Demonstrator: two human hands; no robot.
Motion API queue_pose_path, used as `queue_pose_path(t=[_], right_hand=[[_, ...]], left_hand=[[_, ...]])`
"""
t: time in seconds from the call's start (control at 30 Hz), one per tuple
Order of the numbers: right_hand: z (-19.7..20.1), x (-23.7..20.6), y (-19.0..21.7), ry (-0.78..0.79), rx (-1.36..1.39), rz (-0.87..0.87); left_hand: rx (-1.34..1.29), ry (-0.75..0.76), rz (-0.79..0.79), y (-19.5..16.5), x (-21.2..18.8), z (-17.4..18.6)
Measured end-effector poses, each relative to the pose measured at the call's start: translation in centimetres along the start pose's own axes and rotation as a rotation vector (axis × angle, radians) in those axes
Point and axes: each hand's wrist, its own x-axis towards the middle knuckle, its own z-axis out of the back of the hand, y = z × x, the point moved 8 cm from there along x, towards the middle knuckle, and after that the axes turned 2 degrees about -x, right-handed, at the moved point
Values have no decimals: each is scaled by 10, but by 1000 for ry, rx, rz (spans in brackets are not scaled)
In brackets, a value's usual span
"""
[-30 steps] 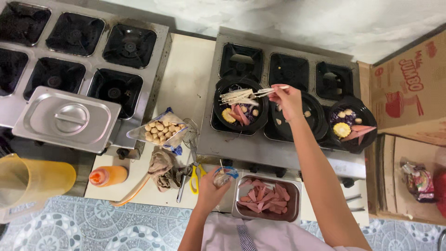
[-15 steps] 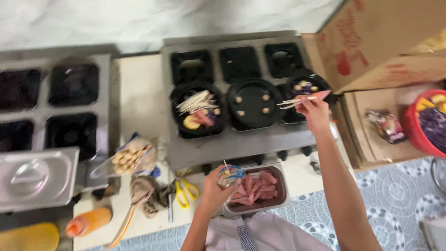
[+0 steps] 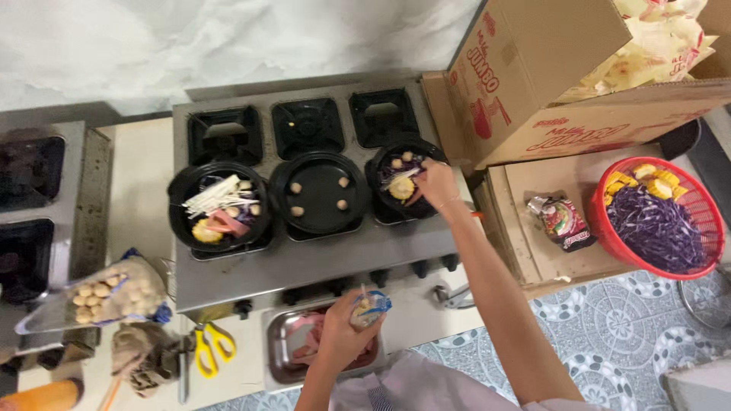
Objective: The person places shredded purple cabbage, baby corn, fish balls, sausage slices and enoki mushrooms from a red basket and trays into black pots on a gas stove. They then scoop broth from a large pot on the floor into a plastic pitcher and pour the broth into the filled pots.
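A steel stove (image 3: 320, 262) with six burners fills the middle of the view; three black bowls sit on its front row. To its right stand cardboard boxes (image 3: 548, 84), and a red basket (image 3: 689, 202) of purple cabbage and corn pieces rests on the lower box beside a noodle packet (image 3: 562, 221). The left bowl (image 3: 219, 205) holds white strips, pink slices and corn; the middle bowl (image 3: 318, 192) has only a few small balls, well apart from one another; the right bowl (image 3: 400, 179) holds cabbage, corn, balls and white strips. The right hand (image 3: 435, 183) reaches over the right bowl's near edge, fingers pinched together at the white strips, though what exactly they grip cannot be told. Below the stove a steel tray (image 3: 278, 354) holds pink meat slices. The left hand (image 3: 346, 335) hovers over the tray, fingers closed around a small plastic bag (image 3: 370, 307) with blue edging. Left of the tray lie yellow scissors (image 3: 207, 344), a crumpled rag (image 3: 145, 358) and a bag of balls (image 3: 106, 293)
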Motion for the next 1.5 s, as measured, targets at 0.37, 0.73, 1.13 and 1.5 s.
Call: queue_pose_path(t=[0.37,0.73,1.13,1.5], right_hand=[[44,-55,19,-20,250,24],[123,-82,-24,-149,263,-20],[159,-201,125,210,550,356],[122,-223,153,531,238,399]], left_hand=[[407,480,-373,-61,67,-151],[266,378,-27,7,57,-130],[-101,163,-257,-29,38,-64],[63,156,-454,-54,20,-48]])
